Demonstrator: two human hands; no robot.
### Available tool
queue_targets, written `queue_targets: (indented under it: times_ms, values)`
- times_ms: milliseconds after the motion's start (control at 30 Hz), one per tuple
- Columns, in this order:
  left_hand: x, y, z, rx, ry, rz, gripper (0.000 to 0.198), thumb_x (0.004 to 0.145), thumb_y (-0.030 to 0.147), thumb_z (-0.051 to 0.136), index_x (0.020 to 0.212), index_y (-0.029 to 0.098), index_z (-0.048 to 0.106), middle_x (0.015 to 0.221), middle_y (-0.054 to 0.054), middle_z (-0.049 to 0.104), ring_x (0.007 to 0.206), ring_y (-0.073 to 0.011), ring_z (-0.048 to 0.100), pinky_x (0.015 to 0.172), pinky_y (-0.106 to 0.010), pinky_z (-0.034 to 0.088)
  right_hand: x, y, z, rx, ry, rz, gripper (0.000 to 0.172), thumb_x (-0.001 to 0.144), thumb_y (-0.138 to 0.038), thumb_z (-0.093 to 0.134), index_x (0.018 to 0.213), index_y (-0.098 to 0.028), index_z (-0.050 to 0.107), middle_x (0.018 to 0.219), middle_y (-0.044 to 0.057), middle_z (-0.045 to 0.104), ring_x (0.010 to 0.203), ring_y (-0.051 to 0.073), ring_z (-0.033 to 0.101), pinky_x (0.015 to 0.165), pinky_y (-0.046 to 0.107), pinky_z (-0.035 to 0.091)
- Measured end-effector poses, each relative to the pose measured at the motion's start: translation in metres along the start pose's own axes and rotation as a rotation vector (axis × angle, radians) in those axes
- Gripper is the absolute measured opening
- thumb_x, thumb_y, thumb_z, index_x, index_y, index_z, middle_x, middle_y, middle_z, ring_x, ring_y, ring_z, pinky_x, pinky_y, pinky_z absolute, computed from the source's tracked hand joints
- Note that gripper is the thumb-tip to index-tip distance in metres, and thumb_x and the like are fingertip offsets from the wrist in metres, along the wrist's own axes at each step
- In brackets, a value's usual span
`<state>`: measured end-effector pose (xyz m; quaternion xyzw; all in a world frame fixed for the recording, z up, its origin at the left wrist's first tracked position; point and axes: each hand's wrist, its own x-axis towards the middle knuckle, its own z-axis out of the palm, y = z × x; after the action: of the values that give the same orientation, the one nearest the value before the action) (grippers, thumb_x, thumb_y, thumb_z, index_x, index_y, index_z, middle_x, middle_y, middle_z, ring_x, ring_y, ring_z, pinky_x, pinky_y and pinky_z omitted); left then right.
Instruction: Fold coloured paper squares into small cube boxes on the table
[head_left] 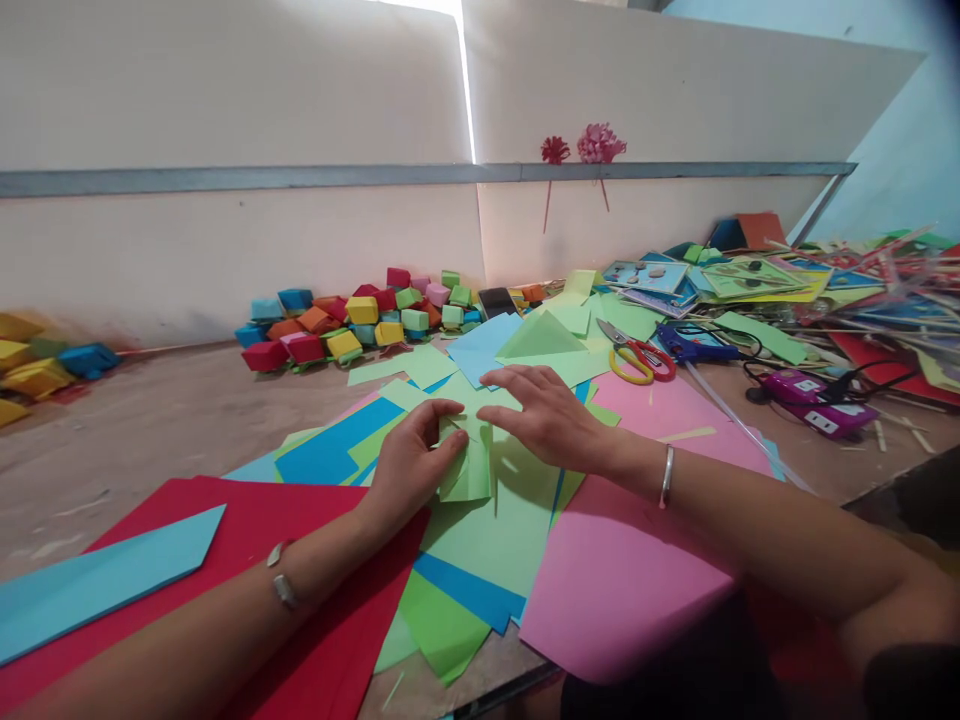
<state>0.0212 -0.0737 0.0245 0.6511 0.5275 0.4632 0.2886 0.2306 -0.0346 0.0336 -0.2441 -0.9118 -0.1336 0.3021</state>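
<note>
At the table's far left edge sit a few yellow and blue paper boxes (34, 368), blurred. Nearer to me, at the near left corner, a blue strip (97, 585) lies across a big red sheet (247, 520), and my left forearm crosses that sheet, a bracelet (283, 588) on the wrist. My left hand (409, 465) rests near the middle of the table with its fingers curled in, thumb and fingertips pinching the left side of a small folded green piece (471, 470). That piece lies on a spread of light green and blue sheets (480, 560) that overlap one another between the red sheet and a pink sheet (622, 570). Behind it, against the wall along the far edge, is a heap of coloured paper cubes (360, 315). My right hand (551, 420) lies flat just to the right, fingers stretched out and slightly apart, their tips pressing down on the top of the same green piece; it grips nothing. A silver bangle (666, 476) circles that wrist, above the pink sheet. Farther right lie scissors (637, 360) with red and yellow handles, then a blue glue gun (694, 343), then a purple device (821, 408) with a black cable. The far right corner is heaped with cards and thin sticks (862, 290). Two paper flowers (585, 148) stand on the wall ledge above.
</note>
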Motion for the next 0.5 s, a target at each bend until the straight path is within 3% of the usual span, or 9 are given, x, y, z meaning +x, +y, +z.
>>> queue_targets:
  times_ms: [100,200,300,500]
  values:
    - [0.001,-0.001,0.000,0.088,0.038,0.056,0.027,0.073,0.039,0.063,0.092,0.020,0.061,0.080,0.000,0.065,0.065,-0.0157,0.057,0.062,-0.030,0.047,0.002,-0.005,-0.005,-0.100,0.019,-0.213,0.020,0.099,-0.015,0.050,0.098,-0.026,0.066,0.130,0.005,0.061,0.126,0.021,0.045,0.103,0.041,0.032]
    - [0.001,-0.002,-0.002,0.194,0.068,0.099,0.014,0.076,0.033,0.058,0.083,0.022,0.055,0.075,0.002,0.059,0.064,-0.0156,0.053,0.061,-0.030,0.045,0.004,-0.007,-0.010,-0.126,-0.010,-0.330,0.030,0.100,-0.010,0.044,0.080,-0.023,0.061,0.102,0.000,0.067,0.104,0.016,0.052,0.095,0.036,0.031]
    - [0.001,-0.004,-0.002,0.321,0.066,0.179,0.004,0.077,0.025,0.052,0.078,0.023,0.050,0.077,0.000,0.057,0.070,-0.0173,0.053,0.064,-0.031,0.046,0.005,-0.002,-0.012,-0.077,-0.151,-0.330,0.034,0.099,-0.006,0.044,0.071,-0.021,0.057,0.077,0.000,0.062,0.086,0.015,0.051,0.081,0.034,0.031]
    - [-0.009,0.001,-0.001,0.748,0.018,0.484,0.011,0.085,0.022,0.050,0.080,0.019,0.059,0.108,-0.016,0.063,0.102,-0.0322,0.057,0.084,-0.048,0.048,0.005,0.008,-0.011,0.076,-0.483,-0.262,0.022,0.092,-0.004,0.055,0.076,-0.018,0.062,0.079,0.002,0.064,0.075,0.015,0.049,0.066,0.030,0.027]
